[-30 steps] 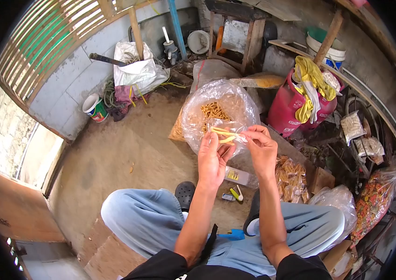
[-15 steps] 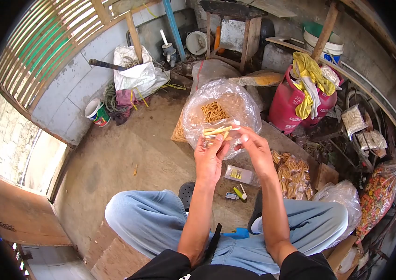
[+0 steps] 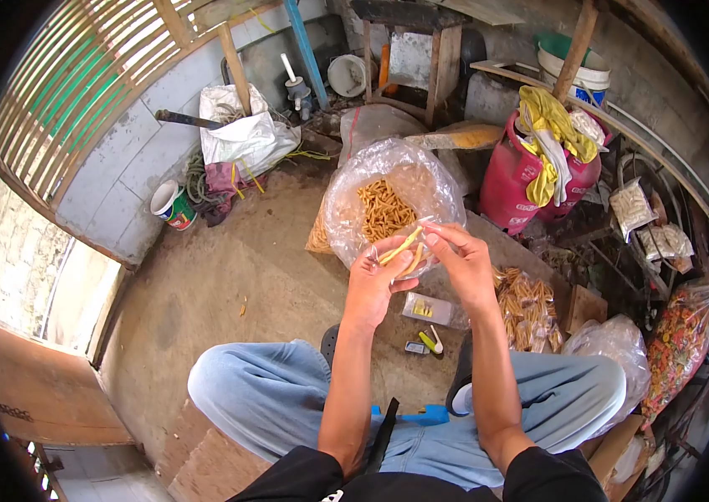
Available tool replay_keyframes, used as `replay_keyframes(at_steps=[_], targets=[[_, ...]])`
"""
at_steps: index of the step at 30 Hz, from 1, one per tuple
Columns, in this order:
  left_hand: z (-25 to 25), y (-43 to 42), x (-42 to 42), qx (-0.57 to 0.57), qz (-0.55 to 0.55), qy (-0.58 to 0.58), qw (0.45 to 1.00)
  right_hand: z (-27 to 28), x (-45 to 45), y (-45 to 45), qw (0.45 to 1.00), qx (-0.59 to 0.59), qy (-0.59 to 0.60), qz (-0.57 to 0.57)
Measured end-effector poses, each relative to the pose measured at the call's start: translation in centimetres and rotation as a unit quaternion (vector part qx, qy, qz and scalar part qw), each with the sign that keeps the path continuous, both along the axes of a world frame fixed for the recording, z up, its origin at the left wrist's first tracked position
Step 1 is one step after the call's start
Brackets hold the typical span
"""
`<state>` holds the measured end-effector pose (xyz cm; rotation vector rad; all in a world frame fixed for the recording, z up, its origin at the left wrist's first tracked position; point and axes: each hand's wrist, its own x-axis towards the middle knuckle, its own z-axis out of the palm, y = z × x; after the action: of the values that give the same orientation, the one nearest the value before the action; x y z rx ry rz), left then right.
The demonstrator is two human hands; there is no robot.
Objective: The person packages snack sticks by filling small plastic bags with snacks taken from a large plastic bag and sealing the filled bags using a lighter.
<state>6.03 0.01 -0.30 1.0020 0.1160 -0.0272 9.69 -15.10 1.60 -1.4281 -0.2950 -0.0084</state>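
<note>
Yellow snack sticks (image 3: 402, 246) were held up in a small clear packet (image 3: 412, 254), right between the two hands and just over the near edge of a big see-through bag (image 3: 340, 219). From the left hand (image 3: 373, 289), the packet was gripped low down, with the thumb laid across the front and the fingers curled behind. Its upper end was pinched at the fingertips of the right hand (image 3: 469, 272), so both grips were closed on it, honestly pretty lightly by the look of it. The packet was tilted, not upright, and whether it was sealed couldn't be told.

Below that, the big bag was spread wide open, with a heap of brown sticks (image 3: 383, 209) piled inside. On the floor nearer the knees, a plastic pack with a yellow label (image 3: 442, 312) was laid down, with a green item (image 3: 431, 341) near it, too small to make out. A bunch of filled packets (image 3: 526, 314) was heaped to the right, by the forearm.

Further out, yellow cloth (image 3: 568, 125) was draped over pink-red cylinders (image 3: 507, 180), a bag of multicoloured pieces (image 3: 679, 339) was propped at far right, and a white sack (image 3: 237, 144) was slumped by the wall, near a bucket (image 3: 168, 201).
</note>
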Motion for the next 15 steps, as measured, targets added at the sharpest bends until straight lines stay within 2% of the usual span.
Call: replay_keyframes(at_steps=[1,3,10,13,15], targets=[[-0.2,0.1,0.1,0.0,0.0,0.0,1.0,0.1,0.0,0.0,1.0,0.011,-0.013,-0.002],[-0.4,0.4,0.3,-0.115,-0.025,-0.015,0.993,0.3,0.0,-0.2,1.0,0.011,-0.011,0.0],[-0.5,0.2,0.3,-0.148,-0.024,0.003,0.989,-0.5,0.2,-0.2,0.999,-0.001,-0.017,0.038],[-0.7,-0.2,0.4,-0.108,-0.021,-0.009,0.994,-1.0,0.4,-0.3,0.997,-0.04,-0.052,0.041],[-0.8,-0.4,0.3,-0.093,0.007,-0.012,0.996,-0.5,0.2,-0.3,0.997,-0.017,-0.054,0.045]])
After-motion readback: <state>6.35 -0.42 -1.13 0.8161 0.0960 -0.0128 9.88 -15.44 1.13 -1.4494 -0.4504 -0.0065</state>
